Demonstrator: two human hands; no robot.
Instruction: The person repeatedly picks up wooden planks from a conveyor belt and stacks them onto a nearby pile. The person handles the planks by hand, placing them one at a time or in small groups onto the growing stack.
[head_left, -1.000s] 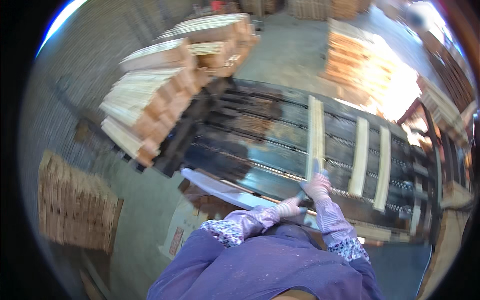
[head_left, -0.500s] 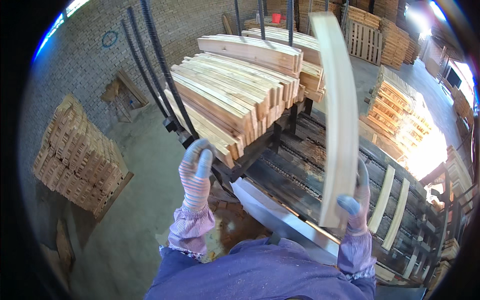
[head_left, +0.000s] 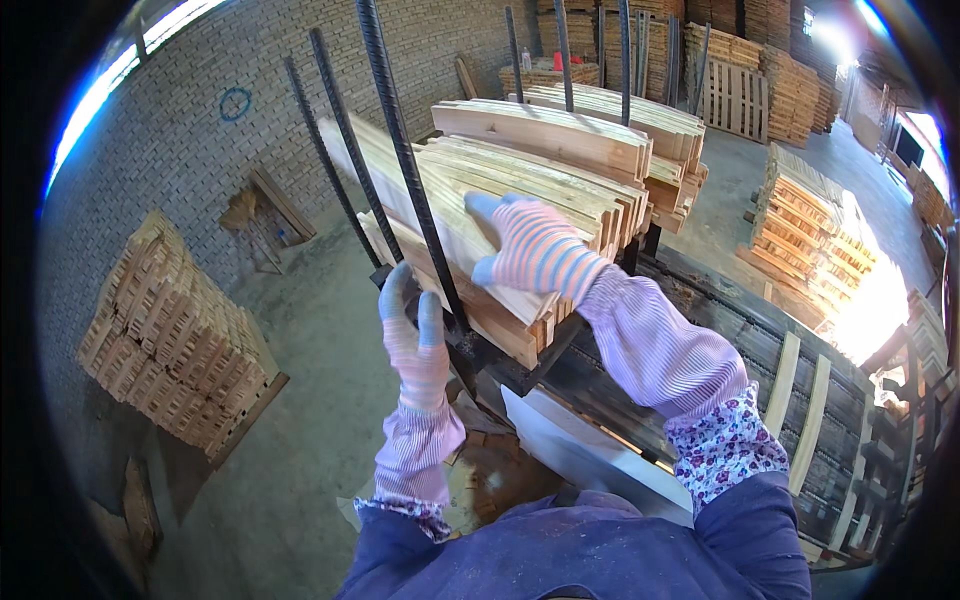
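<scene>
I see my right grip (head_left: 540, 245), a hand in a striped glove, spread over a pale wood board (head_left: 460, 236). The fingers and thumb lie on the board, but I cannot tell if they squeeze it or only press. The board looks blurry. It slants along the near side of a big stack of boards (head_left: 575, 185), and its far end shows behind some tall black rods (head_left: 402, 130).

My left grip (head_left: 415, 355) has a glove like that too. It holds nothing; the thumb and fingers stand apart, just beside the bottom of the rods. I cannot tell if it touches them.

Another stack (head_left: 545, 132) sits behind the big one. To the right is a dark worktop (head_left: 700, 295) with two thin wood strips (head_left: 784, 375) lying next to each other, not touching. A white panel (head_left: 590, 440) slopes down in front of me, along the near side of the worktop. On my left, a tall wood pile (head_left: 175, 335) is on the gray floor (head_left: 320, 335), well apart from my hands.
</scene>
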